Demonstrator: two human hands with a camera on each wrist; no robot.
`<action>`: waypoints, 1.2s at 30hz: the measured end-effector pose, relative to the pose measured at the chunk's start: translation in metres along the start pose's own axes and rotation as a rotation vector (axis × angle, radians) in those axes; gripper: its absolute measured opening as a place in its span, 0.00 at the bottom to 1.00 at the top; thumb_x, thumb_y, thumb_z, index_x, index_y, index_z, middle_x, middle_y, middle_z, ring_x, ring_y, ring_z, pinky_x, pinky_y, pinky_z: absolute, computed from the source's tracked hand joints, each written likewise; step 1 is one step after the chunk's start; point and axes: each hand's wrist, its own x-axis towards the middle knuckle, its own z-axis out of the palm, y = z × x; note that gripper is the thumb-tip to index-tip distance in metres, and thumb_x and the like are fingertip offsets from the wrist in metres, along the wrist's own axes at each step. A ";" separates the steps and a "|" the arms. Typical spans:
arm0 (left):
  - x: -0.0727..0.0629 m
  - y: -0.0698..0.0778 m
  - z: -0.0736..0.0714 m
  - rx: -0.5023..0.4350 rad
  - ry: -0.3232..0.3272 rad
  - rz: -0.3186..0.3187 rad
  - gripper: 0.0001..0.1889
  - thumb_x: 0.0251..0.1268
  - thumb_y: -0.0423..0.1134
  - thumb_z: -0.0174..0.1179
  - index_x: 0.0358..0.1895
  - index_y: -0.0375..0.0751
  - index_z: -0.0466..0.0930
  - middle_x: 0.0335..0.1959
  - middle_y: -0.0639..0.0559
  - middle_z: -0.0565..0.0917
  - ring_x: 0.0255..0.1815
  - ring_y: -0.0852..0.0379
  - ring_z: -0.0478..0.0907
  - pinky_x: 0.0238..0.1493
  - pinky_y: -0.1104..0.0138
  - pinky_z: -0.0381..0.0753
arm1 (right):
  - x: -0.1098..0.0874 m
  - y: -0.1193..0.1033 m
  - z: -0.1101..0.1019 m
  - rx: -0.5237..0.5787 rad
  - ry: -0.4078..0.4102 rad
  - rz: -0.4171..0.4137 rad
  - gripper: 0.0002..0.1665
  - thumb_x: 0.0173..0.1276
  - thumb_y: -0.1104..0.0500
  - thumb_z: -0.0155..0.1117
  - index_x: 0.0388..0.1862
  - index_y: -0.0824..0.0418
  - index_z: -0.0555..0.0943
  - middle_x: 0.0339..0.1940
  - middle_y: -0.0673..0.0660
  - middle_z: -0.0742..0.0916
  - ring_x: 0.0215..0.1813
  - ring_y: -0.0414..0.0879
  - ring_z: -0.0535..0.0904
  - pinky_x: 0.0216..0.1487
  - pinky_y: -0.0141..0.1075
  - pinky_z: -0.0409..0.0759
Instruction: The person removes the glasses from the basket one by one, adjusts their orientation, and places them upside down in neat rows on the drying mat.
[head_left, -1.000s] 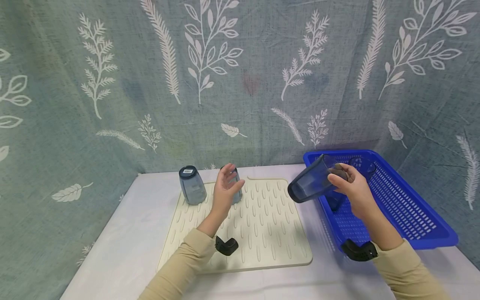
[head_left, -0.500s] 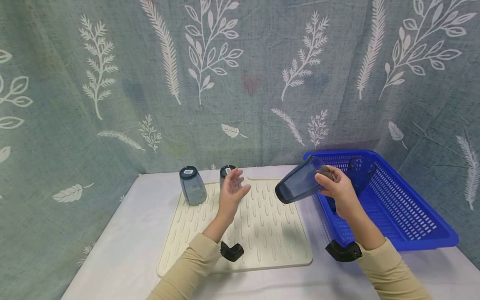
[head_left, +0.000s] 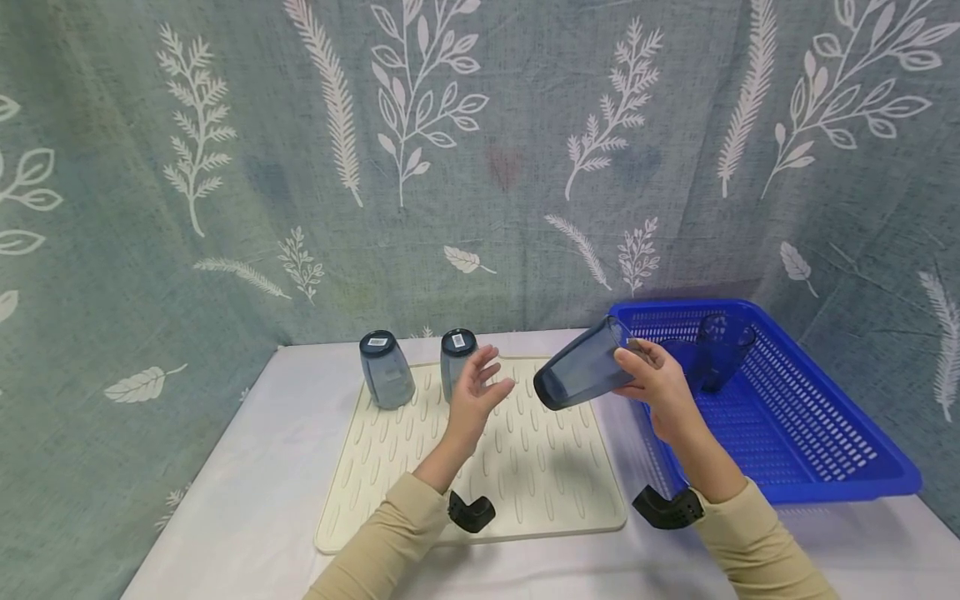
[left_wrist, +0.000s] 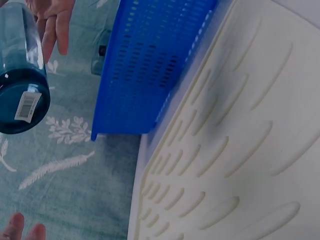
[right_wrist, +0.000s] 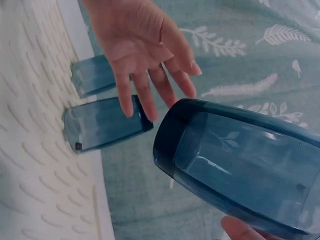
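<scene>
My right hand (head_left: 660, 387) grips a blue-tinted drinking glass (head_left: 581, 367) near its rim, tilted with the thick base toward the left. The glass hangs in the air between the mat and the basket. In the left wrist view a barcode sticker shows on the base of this glass (left_wrist: 20, 95). My left hand (head_left: 471, 400), fingers loosely bent and holding nothing, is raised over the cream ribbed mat (head_left: 525, 492). Behind it an upside-down glass (head_left: 456, 358) stands on the mat, partly hidden by the hand. A second upside-down glass (head_left: 387, 375) stands to its left.
At the right a blue perforated plastic basket (head_left: 832, 417) holds more tinted glass, including an upright glass (head_left: 723, 350) near its back. A white cloth (head_left: 225, 500) covers the table. Behind hangs a green-grey curtain (head_left: 495, 200) with white leaf prints.
My right hand has carried the glass left, away from over the basket toward the mat. My left hand has shifted right and slightly down, uncovering more of the glass behind it.
</scene>
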 end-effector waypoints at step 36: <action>-0.015 -0.006 0.009 0.069 -0.172 -0.100 0.35 0.58 0.34 0.61 0.69 0.41 0.56 0.66 0.43 0.63 0.58 0.50 0.69 0.54 0.63 0.73 | 0.005 0.031 0.032 0.342 -0.055 -0.019 0.20 0.65 0.57 0.49 0.49 0.71 0.65 0.26 0.47 0.85 0.26 0.41 0.83 0.34 0.37 0.83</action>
